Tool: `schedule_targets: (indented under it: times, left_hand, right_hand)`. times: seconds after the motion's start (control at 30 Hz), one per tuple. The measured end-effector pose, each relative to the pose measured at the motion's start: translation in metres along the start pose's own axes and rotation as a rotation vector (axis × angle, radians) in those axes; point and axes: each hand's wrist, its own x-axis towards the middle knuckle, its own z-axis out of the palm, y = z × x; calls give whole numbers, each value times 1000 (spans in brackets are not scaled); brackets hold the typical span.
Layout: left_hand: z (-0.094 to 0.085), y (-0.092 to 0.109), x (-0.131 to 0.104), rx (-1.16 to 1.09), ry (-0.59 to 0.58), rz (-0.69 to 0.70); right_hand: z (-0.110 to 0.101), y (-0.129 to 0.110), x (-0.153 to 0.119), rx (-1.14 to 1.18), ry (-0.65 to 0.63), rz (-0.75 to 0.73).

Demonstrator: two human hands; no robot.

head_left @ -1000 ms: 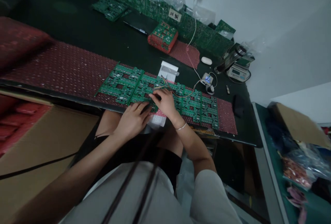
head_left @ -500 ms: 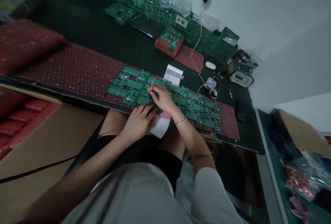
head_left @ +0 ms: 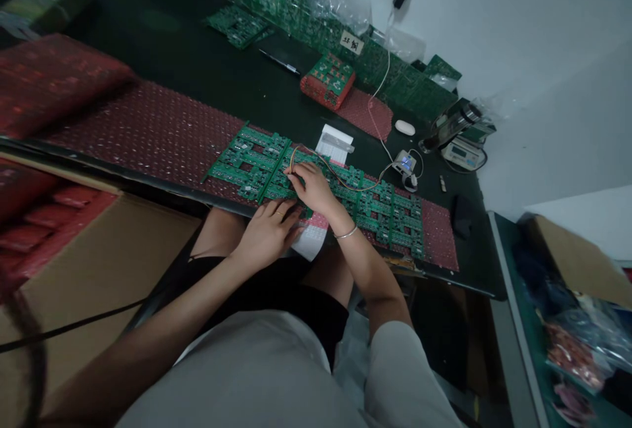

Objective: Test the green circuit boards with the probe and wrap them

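Green circuit board panels (head_left: 269, 145) lie in a row along the front of the dark table, on red bubble wrap. My right hand (head_left: 315, 189) is closed in a pinch over one panel, holding the end of a thin multi-wire cable (head_left: 364, 189). The fingers partly hide its tip. That cable runs to a small white device (head_left: 405, 162) with a lit screen. At the panel's near edge rests my left hand (head_left: 266, 229), fingers stretched out and apart, touching the board. A paper sheet (head_left: 311, 241) hangs under the row by this hand.
Red bubble wrap (head_left: 168, 118) extends leftward to a wrapped bundle (head_left: 59, 82). Behind the row sit a wrapped board stack (head_left: 328, 80), a pen (head_left: 280, 62) and a white oval case (head_left: 405, 128). A flask (head_left: 451, 126) stands at the back right. A cardboard box (head_left: 99, 270) is below left.
The view has shifted slightly, so the table appears a little lower and further right. Both hands keep nearly the same pose over the same panel.
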Motion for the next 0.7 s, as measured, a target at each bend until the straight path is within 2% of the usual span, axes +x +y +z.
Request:
schedule_targets:
  times: [0.27, 0.5, 0.7]
  left_hand:
    - [-2, 2, 1, -74, -17, -54]
    - [-4, 0, 2, -101, 1, -39]
    - [3, 5, -11, -154, 124, 23]
  right_hand:
    - [2, 1, 0, -38, 10, 11]
    - [7, 5, -1, -18, 30, 33]
    - [14, 12, 0, 46, 61, 76]
